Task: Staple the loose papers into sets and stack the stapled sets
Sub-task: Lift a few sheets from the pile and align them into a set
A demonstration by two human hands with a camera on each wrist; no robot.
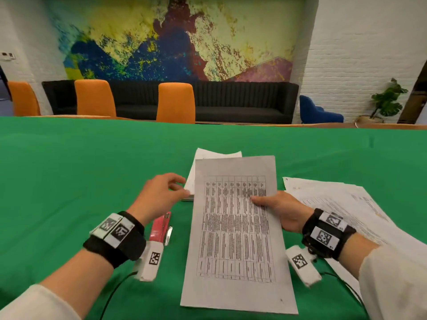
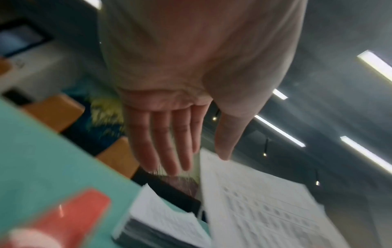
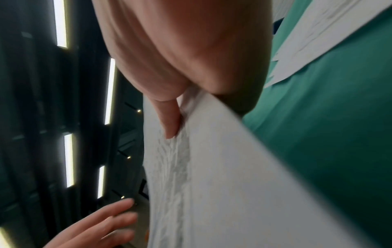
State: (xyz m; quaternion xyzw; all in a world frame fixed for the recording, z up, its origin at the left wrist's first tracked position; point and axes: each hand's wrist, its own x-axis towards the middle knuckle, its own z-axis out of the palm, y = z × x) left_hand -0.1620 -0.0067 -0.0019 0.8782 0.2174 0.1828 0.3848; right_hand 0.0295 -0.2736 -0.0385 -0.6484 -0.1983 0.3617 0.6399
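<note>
My right hand (image 1: 272, 204) pinches the right edge of a printed table sheet (image 1: 235, 227), thumb on top, and holds it raised over the green table (image 1: 92, 169). In the right wrist view the thumb (image 3: 169, 120) presses on the sheet (image 3: 222, 184). My left hand (image 1: 166, 192) hovers with straight fingers (image 2: 165, 147) just left of the sheet (image 2: 265, 209), holding nothing. A red stapler (image 1: 160, 228) lies on the table under my left wrist, blurred in the left wrist view as the stapler (image 2: 67, 218). Behind the held sheet lies a small paper stack (image 1: 208, 158).
Loose white papers (image 1: 342, 209) are spread on the table to the right of my right hand. Orange chairs (image 1: 175, 102) stand along the far table edge, a black sofa (image 1: 231, 100) behind them. Cables (image 1: 115, 294) trail from both wrist cameras.
</note>
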